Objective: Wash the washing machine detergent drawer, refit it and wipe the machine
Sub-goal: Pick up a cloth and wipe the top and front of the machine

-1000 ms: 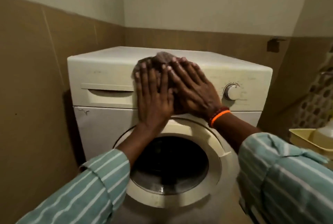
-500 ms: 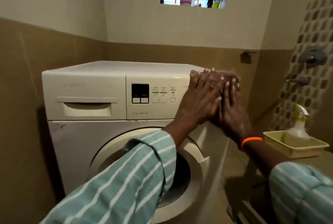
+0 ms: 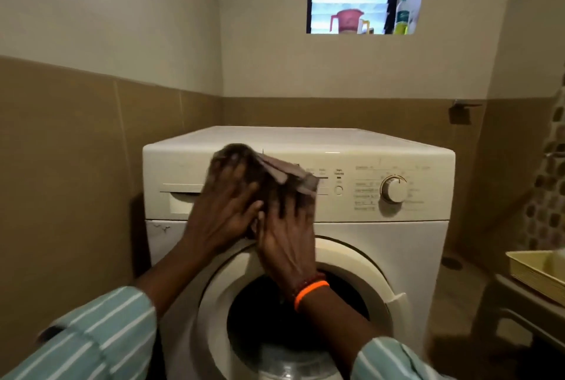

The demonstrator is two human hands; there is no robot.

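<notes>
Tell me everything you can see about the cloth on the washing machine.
The cloth is dark brown-grey, soft and crumpled, blurred by motion. It lies flat against the washing machine front control panel, right of the detergent drawer, its top near the upper edge. The left hand and right hand press on it side by side with straight fingers.

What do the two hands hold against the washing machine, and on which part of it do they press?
A dark cloth. The left hand and right hand press flat on its lower part, against the machine's control panel; fingers are blurred.
</notes>
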